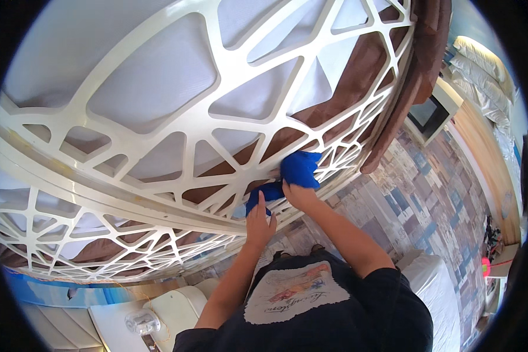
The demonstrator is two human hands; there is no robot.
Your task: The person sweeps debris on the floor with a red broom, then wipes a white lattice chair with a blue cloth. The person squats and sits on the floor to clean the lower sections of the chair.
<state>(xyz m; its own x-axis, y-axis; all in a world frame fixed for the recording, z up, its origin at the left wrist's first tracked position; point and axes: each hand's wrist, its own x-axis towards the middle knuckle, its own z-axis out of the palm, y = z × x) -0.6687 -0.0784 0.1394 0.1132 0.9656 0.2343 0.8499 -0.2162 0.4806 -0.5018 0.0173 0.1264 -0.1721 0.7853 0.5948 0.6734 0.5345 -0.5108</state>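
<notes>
A bright blue cloth point(300, 169) is looped through the white openwork lattice panel point(229, 73), near its lower edge. My right hand point(298, 195) grips the larger bunched part of it, and most of those fingers are hidden by the fabric. Lower and to the left, my left hand point(260, 226) holds the cloth's other end, one finger stretched along it. Between my hands a twisted strip of the same cloth runs against a white bar. Behind the openings lie pale sheeting point(152, 73) and brown fabric point(364, 67).
A second lattice section point(70, 226) continues at the lower left past a curved rail. Patchwork wood-look flooring point(405, 188) spreads to the right. White pillows point(481, 67) are stacked at the far right. A white-covered piece point(431, 287) stands beside my right side, and a clear lamp point(142, 322) sits lower left.
</notes>
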